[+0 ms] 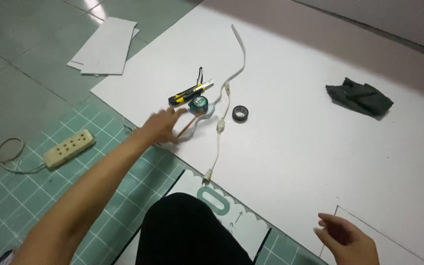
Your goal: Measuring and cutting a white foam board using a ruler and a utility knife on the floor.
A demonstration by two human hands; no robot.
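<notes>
pencil [186, 125] under left hand [159, 126], fingers spread, near board edge [123, 115]; right hand [345, 239] loosely curled, empty.

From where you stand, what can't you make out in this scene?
Head view only:
- Left hand: motion blur hides whether it grips the thin stick.
- Right hand: cut by the bottom edge; any tool is too small to tell.
- Power strip cord: runs off the left edge.
- Dark cloth: crumpled, kind unclear.

Even indoor light; soft shadows; reaching left hand [162, 125] slightly blurred
</notes>
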